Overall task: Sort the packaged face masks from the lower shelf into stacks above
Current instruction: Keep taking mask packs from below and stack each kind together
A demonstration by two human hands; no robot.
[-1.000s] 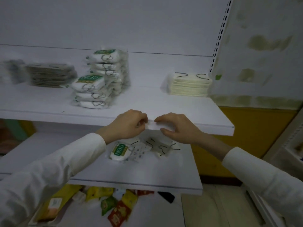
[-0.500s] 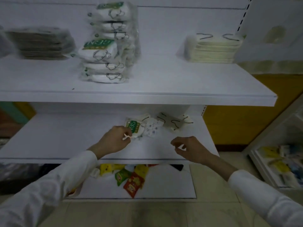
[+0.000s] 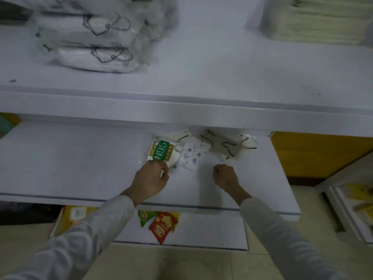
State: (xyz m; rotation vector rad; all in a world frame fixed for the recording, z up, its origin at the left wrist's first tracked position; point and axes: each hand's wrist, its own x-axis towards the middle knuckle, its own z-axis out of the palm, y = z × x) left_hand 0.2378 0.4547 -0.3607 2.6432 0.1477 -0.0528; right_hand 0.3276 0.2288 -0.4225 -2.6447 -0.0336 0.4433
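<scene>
Several packaged masks lie at the back of the lower shelf [image 3: 80,166]: a white pack with a green N95 label [image 3: 160,151], a blue-dotted pack [image 3: 190,156] and a beige pack with black ear loops [image 3: 224,146]. My left hand [image 3: 150,179] has its fingers curled at the near edge of the N95 pack and pinches its corner. My right hand [image 3: 225,175] hovers over the shelf with its fingers curled, holding nothing, just short of the beige pack. On the upper shelf [image 3: 212,77] stand a blurred stack of white masks [image 3: 96,37] and a cream stack [image 3: 321,19].
Under the lower shelf a bottom shelf holds red, yellow and green snack packets [image 3: 161,225]. A yellow panel [image 3: 314,156] closes the right side. Another white rack with yellow packets [image 3: 355,199] stands at the far right. Tiled floor lies below.
The camera dropped and moved closer. Both hands came down from the upper shelf's edge to the lower shelf; my left hand reached the N95 pack and my right moved toward the beige pack.
</scene>
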